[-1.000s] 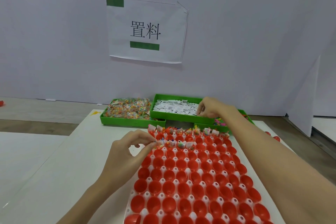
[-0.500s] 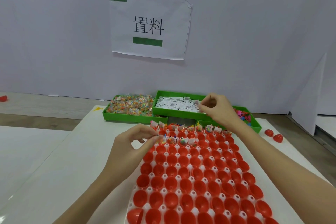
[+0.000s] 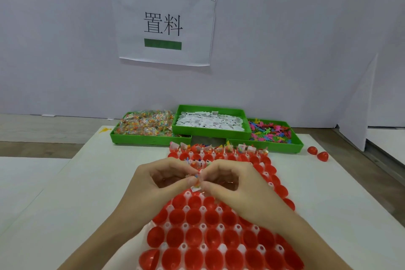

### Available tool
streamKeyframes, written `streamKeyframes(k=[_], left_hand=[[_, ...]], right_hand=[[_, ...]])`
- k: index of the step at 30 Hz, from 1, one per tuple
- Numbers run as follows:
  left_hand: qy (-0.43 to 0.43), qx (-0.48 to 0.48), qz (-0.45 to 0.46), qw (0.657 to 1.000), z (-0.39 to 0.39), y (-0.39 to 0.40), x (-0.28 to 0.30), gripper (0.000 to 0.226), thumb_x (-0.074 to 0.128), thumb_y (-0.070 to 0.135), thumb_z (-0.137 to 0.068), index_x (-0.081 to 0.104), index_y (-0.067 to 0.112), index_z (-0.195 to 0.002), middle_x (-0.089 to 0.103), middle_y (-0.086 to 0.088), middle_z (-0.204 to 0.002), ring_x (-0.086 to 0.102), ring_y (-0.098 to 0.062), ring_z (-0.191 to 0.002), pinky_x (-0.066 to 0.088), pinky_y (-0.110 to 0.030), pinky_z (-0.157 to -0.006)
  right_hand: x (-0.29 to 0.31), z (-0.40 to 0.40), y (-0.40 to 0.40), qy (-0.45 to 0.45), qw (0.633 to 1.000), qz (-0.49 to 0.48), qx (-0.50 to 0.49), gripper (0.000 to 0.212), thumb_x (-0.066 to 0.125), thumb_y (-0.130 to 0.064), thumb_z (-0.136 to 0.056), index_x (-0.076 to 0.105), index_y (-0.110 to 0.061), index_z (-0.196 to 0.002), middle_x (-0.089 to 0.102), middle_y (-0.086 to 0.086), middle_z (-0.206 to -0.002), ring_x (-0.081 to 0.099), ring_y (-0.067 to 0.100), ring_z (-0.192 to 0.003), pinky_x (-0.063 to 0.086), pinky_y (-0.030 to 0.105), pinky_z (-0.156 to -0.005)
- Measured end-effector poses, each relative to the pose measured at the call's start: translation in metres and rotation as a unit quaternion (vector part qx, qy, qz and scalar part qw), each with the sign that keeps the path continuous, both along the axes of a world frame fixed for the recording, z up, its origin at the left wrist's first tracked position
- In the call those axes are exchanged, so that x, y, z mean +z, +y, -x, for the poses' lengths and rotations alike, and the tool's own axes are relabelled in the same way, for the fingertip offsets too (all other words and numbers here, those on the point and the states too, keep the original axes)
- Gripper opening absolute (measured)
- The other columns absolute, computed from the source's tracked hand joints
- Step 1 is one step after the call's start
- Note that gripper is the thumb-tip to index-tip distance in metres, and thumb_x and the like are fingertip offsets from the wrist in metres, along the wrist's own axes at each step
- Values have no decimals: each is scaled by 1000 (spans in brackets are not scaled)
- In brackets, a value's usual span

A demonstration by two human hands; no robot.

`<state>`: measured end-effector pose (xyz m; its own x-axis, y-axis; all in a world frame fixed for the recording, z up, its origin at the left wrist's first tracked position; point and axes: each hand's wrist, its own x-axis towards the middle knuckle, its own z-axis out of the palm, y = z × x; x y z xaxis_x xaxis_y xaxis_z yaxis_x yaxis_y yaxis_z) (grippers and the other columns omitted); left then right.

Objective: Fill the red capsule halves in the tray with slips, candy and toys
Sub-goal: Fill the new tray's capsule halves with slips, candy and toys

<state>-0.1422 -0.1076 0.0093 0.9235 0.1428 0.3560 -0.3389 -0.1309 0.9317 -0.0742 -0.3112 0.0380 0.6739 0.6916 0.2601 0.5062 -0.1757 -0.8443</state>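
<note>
A white table (image 3: 65, 215) carries everything, with a paper sign (image 3: 163, 23) taped to the grey wall behind it. The tray (image 3: 185, 226) of red capsule halves (image 3: 211, 218) is long and narrow, its long axis running from the near edge straight away toward the wall; every cup opens upward. The farthest row and a few cups behind the hands already hold items. Beyond the tray's far end sit three green bins: candy (image 3: 144, 126) on the left, paper slips (image 3: 210, 121) in the middle (this bin is raised above the others), and coloured toys (image 3: 271, 131) on the right. Two closed red capsules (image 3: 317, 153) lie on the table right of the bins. Over the tray's middle, the left hand (image 3: 153, 186) and right hand (image 3: 238, 186) meet fingertip to fingertip, both curled, together pinching a small wrapped piece (image 3: 196, 178); what it is, I cannot tell.
</note>
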Motion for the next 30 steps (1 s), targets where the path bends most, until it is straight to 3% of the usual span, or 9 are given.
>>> streamKeyframes(k=[3,6,9,11,15,20,27,30], left_hand=[[11,11,12,1000,0,2,1,23,84,20,-78,81,22,-101,79,-7,-95,76,-18,-88,58,-18,-78],[25,25,3,999,0,3,2,26,83,22,-79,82,26,-104,79,-5,-96,76,-18,-90,57,-17,-79],[39,26,1,999,-1,5,1,17,82,19,-79,83,21,-96,79,-5,-93,77,-19,-89,56,-16,-79],[46,28,2,999,-2,6,0,15,82,19,-79,83,20,-95,79,-5,-92,76,-19,-89,56,-16,-79],[50,33,7,998,-3,8,1,18,82,25,-78,83,22,-95,79,-5,-94,76,-18,-90,57,-16,-80],[47,34,11,998,-4,10,-1,21,82,29,-76,83,22,-96,79,-5,-93,76,-17,-89,56,-15,-79],[52,32,5,998,-4,10,0,15,82,22,-79,83,22,-94,80,-4,-94,76,-17,-90,56,-15,-80],[55,31,5,998,-4,10,1,14,82,22,-79,83,22,-93,79,-4,-93,76,-17,-89,56,-15,-80]], right_hand=[[12,-20,-9,-24,999,33,-19,10,67,-20,-97,77,-24,-97,77,-5,-89,74,11,-83,59,23,-73],[16,-75,-23,-97,983,83,-134,10,67,-22,-97,76,-28,-95,76,-12,-83,71,0,-78,56,17,-74],[7,-145,-44,-141,938,169,-269,14,65,-15,-98,76,-20,-104,77,-5,-100,66,4,-84,48,20,-84],[-6,-184,-59,-153,912,228,-306,18,64,-8,-98,77,-14,-108,76,3,-110,65,12,-93,44,21,-88],[-20,-223,-79,-170,880,307,-320,16,71,-8,-94,78,-10,-108,76,12,-110,70,24,-98,50,29,-87],[-23,-243,-82,-124,878,348,-304,27,81,-21,-85,79,-10,-110,74,8,-112,67,22,-99,49,29,-85],[-27,-252,-78,-141,870,356,-311,12,81,-15,-86,75,-10,-94,55,-4,-84,49,11,-74,40,28,-75],[-28,-253,-79,-139,872,360,-301,13,80,-16,-87,70,-10,-93,56,-6,-82,52,14,-80,41,29,-75]])
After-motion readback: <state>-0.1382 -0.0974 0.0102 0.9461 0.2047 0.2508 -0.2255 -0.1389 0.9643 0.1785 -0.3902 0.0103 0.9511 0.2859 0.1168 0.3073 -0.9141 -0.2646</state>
